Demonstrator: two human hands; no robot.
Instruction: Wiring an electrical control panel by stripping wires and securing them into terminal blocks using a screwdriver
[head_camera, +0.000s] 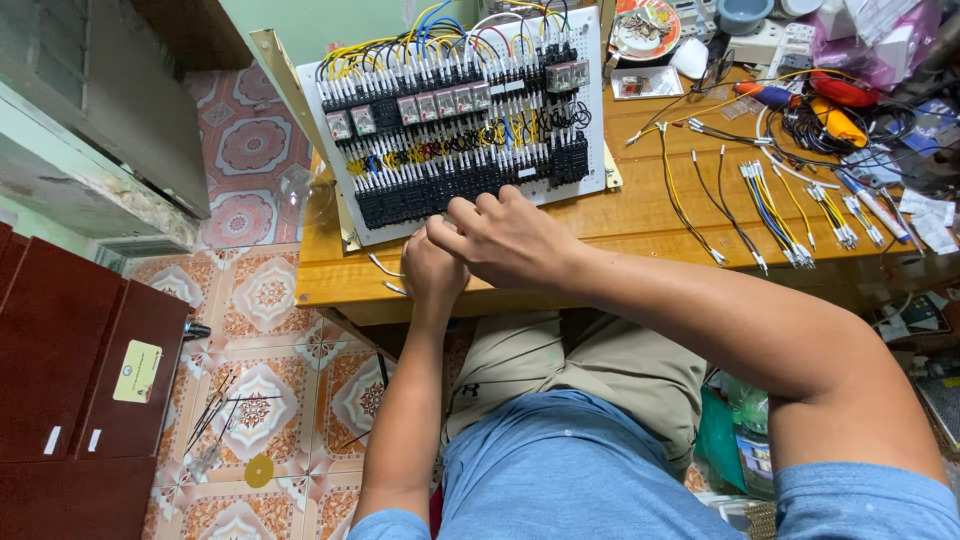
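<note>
My white board (455, 120), packed with black blocks and coloured wires, leans at the surface's (640, 215) left edge; my right hand (505, 240) and left hand (435, 270) curl at its bottom, grip unclear.

Pale yellow-green label (137, 371) on the dark red-brown cabinet (60, 340), lower left

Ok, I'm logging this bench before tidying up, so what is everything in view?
wiring panel: one, white with black terminal rows and coloured wires, left on the table
table: one, wooden, centre
cut wires: several, yellow, blue and black, right of the panel
plate: one, orange-rimmed, top
cabinet: one, dark red, lower left
floor tiles: patterned, orange and white, left
left hand: one, at the panel's lower edge
right hand: one, over the left hand, fingers on the black terminals
</note>
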